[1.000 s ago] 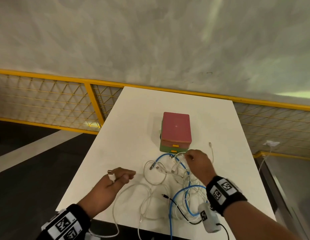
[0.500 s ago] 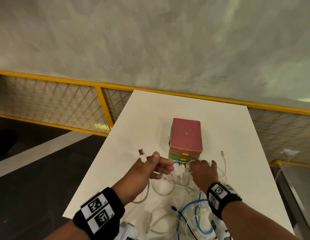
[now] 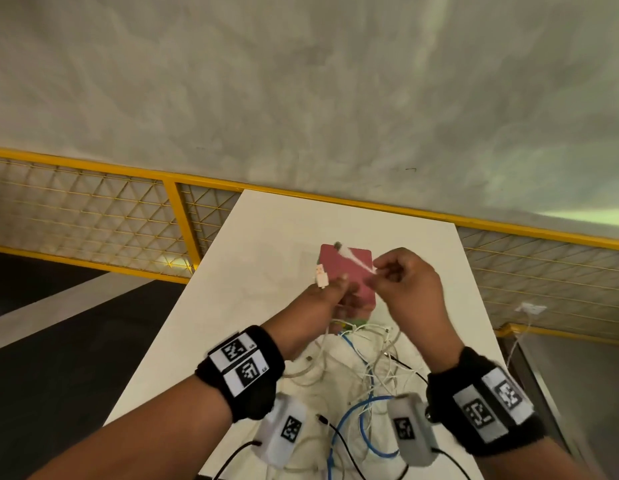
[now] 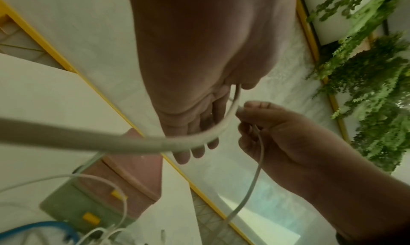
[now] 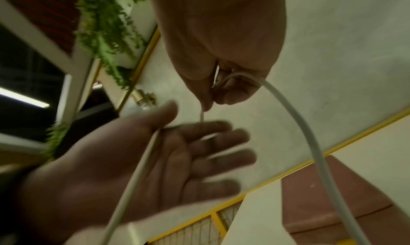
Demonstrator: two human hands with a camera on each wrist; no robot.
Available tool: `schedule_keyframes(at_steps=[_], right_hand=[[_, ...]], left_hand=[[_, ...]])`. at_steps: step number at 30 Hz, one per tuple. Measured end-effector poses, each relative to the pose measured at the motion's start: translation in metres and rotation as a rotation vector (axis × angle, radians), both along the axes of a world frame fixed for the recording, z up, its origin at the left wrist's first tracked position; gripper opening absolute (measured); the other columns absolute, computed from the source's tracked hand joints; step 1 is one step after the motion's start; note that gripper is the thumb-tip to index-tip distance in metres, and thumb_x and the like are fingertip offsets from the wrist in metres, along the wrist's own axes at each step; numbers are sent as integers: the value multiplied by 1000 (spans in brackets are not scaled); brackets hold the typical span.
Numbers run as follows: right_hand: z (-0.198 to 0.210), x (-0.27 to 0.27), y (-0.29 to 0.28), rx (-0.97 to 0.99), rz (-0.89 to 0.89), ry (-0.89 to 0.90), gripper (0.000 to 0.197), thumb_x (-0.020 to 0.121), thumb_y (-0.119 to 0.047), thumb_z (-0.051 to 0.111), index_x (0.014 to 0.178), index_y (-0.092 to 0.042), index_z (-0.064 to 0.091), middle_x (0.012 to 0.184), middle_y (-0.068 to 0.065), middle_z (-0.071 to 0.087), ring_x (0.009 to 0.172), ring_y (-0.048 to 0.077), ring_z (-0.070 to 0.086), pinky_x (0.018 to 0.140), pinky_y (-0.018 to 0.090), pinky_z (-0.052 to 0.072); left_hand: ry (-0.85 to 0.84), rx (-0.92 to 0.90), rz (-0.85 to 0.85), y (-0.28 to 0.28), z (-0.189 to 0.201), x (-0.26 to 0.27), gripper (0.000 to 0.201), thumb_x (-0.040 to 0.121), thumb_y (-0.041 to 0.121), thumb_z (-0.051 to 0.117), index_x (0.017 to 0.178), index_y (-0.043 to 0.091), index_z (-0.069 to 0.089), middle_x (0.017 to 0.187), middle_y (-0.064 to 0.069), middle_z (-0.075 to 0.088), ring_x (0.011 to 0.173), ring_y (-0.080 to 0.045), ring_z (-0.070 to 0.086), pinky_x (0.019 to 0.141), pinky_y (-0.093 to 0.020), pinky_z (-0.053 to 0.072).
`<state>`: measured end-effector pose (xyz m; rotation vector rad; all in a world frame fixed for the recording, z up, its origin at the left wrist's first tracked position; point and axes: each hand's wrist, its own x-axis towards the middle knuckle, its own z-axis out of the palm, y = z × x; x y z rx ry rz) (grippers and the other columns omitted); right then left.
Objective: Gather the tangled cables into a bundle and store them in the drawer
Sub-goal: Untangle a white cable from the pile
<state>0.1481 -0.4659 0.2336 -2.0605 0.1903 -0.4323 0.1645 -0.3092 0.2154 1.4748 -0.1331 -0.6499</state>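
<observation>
Both hands are raised in front of a small drawer box (image 3: pixel 360 268) with a pink top, green base and yellow handles (image 4: pixel 91 218). My left hand (image 3: pixel 335 289) pins a white cable under its thumb, the other fingers straight; the USB plug (image 3: pixel 321 275) sticks up beside it. My right hand (image 3: pixel 380 271) pinches another white cable end (image 3: pixel 349 254) between thumb and fingertips. The right wrist view shows this pinch (image 5: pixel 213 98) just above my left palm (image 5: pixel 188 152). White, blue and black cables lie tangled in a pile (image 3: pixel 366 362) on the table below my wrists.
The white table (image 3: pixel 266 244) ends against a yellow mesh railing (image 3: pixel 93 220) and a grey wall. A white socket (image 3: pixel 529 308) with its own lead hangs at the right. Green plants (image 4: pixel 366 73) show in the wrist views.
Both hands have lifted off the table. My left hand has carried the USB plug up and right to the box. My right hand has raised a cable end out of the pile.
</observation>
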Motion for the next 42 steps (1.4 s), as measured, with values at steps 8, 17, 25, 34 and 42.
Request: schedule_keyframes(at_steps=[8, 17, 25, 34, 42], right_hand=[[-10, -46, 35, 121, 152, -25, 41, 76, -7, 74, 107, -30, 59, 91, -8, 70, 83, 4, 66, 70, 17, 52], [-67, -52, 26, 1116, 185, 760, 67, 95, -65, 30, 101, -9, 65, 94, 15, 73, 81, 26, 67, 67, 32, 47], [-42, 4, -20, 1383, -114, 490, 31, 101, -27, 40, 78, -13, 56, 78, 3, 65, 60, 20, 71, 74, 39, 50], [-50, -6, 4, 1287, -39, 555, 28, 103, -22, 38, 83, -15, 56, 70, 5, 74, 64, 20, 75, 81, 40, 49], [-42, -18, 50, 1267, 174, 557, 32, 101, -24, 39, 109, -11, 67, 101, 11, 71, 82, 24, 70, 76, 37, 53]], left_hand=[[12, -293, 113, -9, 13, 7, 43, 105, 35, 38, 114, 4, 66, 105, -19, 70, 90, -27, 70, 78, -38, 59], [29, -266, 154, -4, 21, -6, 50, 100, 41, 49, 60, 11, 59, 47, -2, 43, 42, -16, 42, 46, -27, 41], [382, 81, -142, 71, -86, -68, 49, 96, 45, 52, 56, 16, 47, 49, -2, 24, 35, -11, 22, 42, -18, 11], [67, 390, 154, 127, -86, -58, 48, 100, 39, 51, 67, 5, 62, 48, -7, 46, 38, -18, 40, 44, -25, 33], [-372, 226, 44, 12, -4, -17, 9, 100, 20, 50, 109, 22, 54, 86, 6, 63, 71, -1, 61, 59, -18, 45]])
